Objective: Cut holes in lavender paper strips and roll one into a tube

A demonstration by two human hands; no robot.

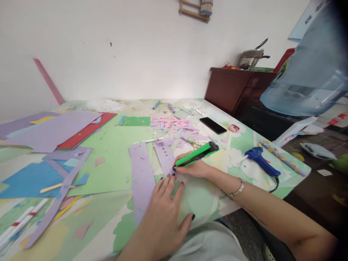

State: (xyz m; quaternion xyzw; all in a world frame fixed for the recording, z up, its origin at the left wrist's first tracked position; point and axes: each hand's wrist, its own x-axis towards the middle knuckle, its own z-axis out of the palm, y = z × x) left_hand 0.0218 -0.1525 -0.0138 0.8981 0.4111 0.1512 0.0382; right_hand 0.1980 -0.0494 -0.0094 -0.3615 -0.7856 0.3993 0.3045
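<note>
A thick green and black marker pen [196, 154] is gripped in my right hand [194, 167], its dark tip down on a short strip of purple paper [165, 156]. Several dark round spots run down that strip; whether they are drawn or cut cannot be made out. My left hand [165, 208] lies flat with its fingers spread, fingertips at the strip's near end. Beside it, partly under the hand, is a longer purple paper strip [141, 170]. Just beyond my right hand are scissors [193, 143], partly hidden by the pen.
Pink and purple paper scraps [176, 125] are heaped further back. A black phone [212, 125] and a blue glue gun [262, 161] lie to the right. Large coloured sheets [54, 128] cover the left side. A water bottle [307, 79] stands past the table's right edge.
</note>
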